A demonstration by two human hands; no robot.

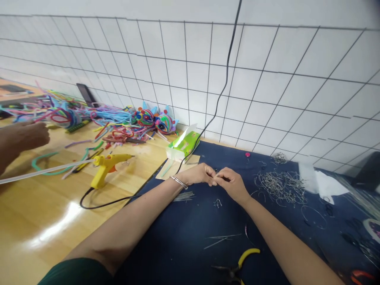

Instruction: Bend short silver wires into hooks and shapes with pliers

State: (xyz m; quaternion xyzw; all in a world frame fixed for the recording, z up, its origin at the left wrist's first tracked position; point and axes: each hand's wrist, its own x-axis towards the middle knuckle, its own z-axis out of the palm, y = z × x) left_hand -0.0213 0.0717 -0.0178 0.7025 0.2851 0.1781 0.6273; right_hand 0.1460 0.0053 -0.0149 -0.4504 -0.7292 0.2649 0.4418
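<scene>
My left hand (203,174), with a silver bangle at the wrist, is closed in a pinch over the dark blue mat (184,237). Against its fingertips, my right hand (231,183) pinches too. Whatever lies between the fingers is too small to make out. Just below the hands sits a small bunch of bent wire pieces (217,203). Straight wire lengths (184,196) lie under my left wrist, and a few more wires (222,238) are nearer to me. Pliers with yellow handles (247,255) rest at the front of the mat.
At right is a tangled heap of wire (280,186). A green tissue box (184,146) stands behind my hands, with a black cord (227,75) hanging past it. On the wooden table (59,198) are a yellow glue gun (103,168), colourful pipe cleaners (109,114) and another person's hand (26,138).
</scene>
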